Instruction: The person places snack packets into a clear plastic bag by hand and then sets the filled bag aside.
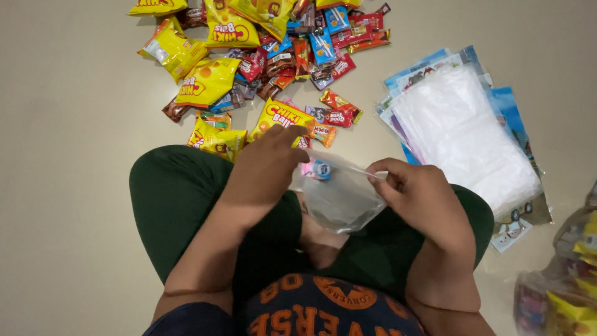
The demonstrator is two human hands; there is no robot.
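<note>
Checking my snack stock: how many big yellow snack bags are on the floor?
6, maybe more hidden: top-left edge, top centre, top right of it, left, middle, nearest the left hand.

The bag [339,199] held between the hands is clear, with a small pink and blue packet [317,168] showing through it near the left hand [264,168]. Just beyond that hand lie bright yellow snack packs [208,81] with red lettering, mixed with red, orange, blue and brown sachets [323,43]. Beside the right hand [420,196] a stack of bags [463,134] is milky clear over blue printed backing. The floor [68,155] is plain beige; the trousers [177,193] are dark green.
</note>
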